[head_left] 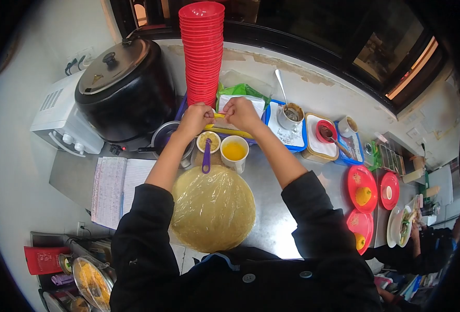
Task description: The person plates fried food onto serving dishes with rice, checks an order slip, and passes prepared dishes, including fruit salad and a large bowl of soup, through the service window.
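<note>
- From where I stand, the yellow-edged carton point(230, 132) lies beyond the mugs, straight ahead of the person and directly under both hands; its long axis runs crosswise, its right end tipping slightly toward the wearer.
- The left hand point(195, 120) is at the carton's left end, fingertips pinched together on its upper yellow edge.
- The right hand point(242, 114) is pinched too, farther along that same edge, its knuckles above the right half. Whether either has the flap itself or something thin coming off it, I can't make out.
- Neither hand is clearly nearer: both touch the carton, with a short gap between the fingertips.
- Behind, room is tight: the tall stack of red bowls point(202, 57) rises just past the left hand, and white napkins point(250, 106) and a green plastic bag point(261, 96) sit beyond the right.
- On the near side, the white mug of yellow liquid point(235, 151) and the cup of pale paste point(212, 138) with its purple spoon point(206, 160) stand close to the carton, below the wrists.
- Nearer the body, the film-covered round dish point(212, 208) fills the middle, under the gap between the forearms.
- To the right, past a blue-rimmed tray point(301, 139) near the right wrist, the steel counter point(271, 195) offers its widest bare stretch, toward the front edge.
</note>
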`<state>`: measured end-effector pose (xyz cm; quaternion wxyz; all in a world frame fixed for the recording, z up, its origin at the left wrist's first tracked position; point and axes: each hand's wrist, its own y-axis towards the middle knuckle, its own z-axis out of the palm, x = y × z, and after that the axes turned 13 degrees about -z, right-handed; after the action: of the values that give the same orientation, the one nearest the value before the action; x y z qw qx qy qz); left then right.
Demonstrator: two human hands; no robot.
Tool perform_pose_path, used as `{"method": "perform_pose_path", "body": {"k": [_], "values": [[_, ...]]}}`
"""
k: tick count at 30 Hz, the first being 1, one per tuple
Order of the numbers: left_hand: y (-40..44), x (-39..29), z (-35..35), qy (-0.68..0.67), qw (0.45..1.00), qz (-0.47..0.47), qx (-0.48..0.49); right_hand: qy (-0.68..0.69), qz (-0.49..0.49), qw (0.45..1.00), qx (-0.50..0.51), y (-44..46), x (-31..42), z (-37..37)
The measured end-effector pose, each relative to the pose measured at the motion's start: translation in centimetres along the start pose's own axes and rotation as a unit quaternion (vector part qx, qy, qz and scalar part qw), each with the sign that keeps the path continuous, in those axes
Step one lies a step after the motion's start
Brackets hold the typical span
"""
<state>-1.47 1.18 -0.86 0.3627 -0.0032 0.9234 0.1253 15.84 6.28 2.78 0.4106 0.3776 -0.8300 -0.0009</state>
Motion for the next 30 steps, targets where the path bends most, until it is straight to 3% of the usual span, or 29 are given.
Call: {"method": "perform_pose_path", "body": {"k": [1, 2, 4, 7, 9, 12, 14, 16, 18, 20, 21, 22, 23, 24, 26, 28, 30], "values": [[0.0, -0.2, -0.2, 0.000, 1.000, 0.001, -0.002, 0.102, 0.030, 0.994, 0.025, -0.3, 0.6, -1.3], [-0.1, -0.3, -0.3, 0.021, 1.000, -0.002, -0.008, 0.101, 0.029, 0.994, 0.025, -0.7, 1.1, -2.9], [-0.1, 0.1, -0.3, 0.042, 0.999, -0.005, -0.014, 0.248, 0.024, 0.968, -0.012, -2.1, 3.0, -5.9], [0.4, 1.6, -0.3, 0.009, 1.000, 0.007, -0.014, 0.326, 0.025, 0.942, -0.080, -3.8, 3.7, -7.9], [0.3, 2.2, 0.4, 0.040, 0.992, 0.097, -0.064, 0.319, 0.014, 0.945, -0.067, -4.3, 3.7, -6.3], [0.6, 1.9, 1.2, 0.031, 0.999, 0.038, 0.003, 0.367, 0.003, 0.929, -0.048, -4.4, 6.3, -5.5], [0.1, 1.3, 1.1, 0.049, 0.997, 0.054, -0.019, 0.487, -0.036, 0.862, -0.138, -4.7, 8.4, -6.8], [-0.4, 0.1, 0.6, 0.084, 0.991, 0.086, -0.062, 0.463, -0.091, 0.863, -0.181, -5.9, 8.3, -8.9], [0.3, -2.3, 0.3, 0.108, 0.979, 0.133, -0.109, 0.433, -0.014, 0.861, -0.267, -8.2, 8.0, -11.6], [1.1, -6.1, 0.2, 0.111, 0.969, 0.178, -0.126, 0.411, -0.013, 0.852, -0.324, -11.7, 7.2, -13.6], [0.6, -9.0, -0.1, -0.237, 0.971, 0.021, 0.025, 0.409, -0.011, 0.839, -0.358, -13.8, 6.4, -14.5], [-0.4, -12.4, -0.6, -0.535, 0.810, -0.152, 0.186, 0.406, -0.007, 0.825, -0.393, -16.2, 5.6, -15.2], [-1.9, -17.4, -1.7, -0.582, 0.751, -0.178, 0.257, 0.402, -0.015, 0.817, -0.413, -18.5, 4.8, -15.9], [-2.2, -18.6, -0.2, -0.579, 0.746, -0.171, 0.283, 0.387, -0.012, 0.813, -0.435, -21.0, 4.2, -16.4], [-2.6, -21.6, 3.1, -0.407, 0.858, -0.025, 0.312, 0.321, 0.031, 0.798, -0.509, -26.7, 3.7, -17.4], [-4.7, -26.1, 6.6, -0.428, 0.839, -0.012, 0.335, 0.066, 0.060, 0.817, -0.570, -32.4, 3.3, -17.8], [-7.3, -30.8, 10.0, -0.306, 0.889, -0.036, 0.339, -0.090, 0.115, 0.813, -0.564, -38.5, 4.9, -17.9]]}}
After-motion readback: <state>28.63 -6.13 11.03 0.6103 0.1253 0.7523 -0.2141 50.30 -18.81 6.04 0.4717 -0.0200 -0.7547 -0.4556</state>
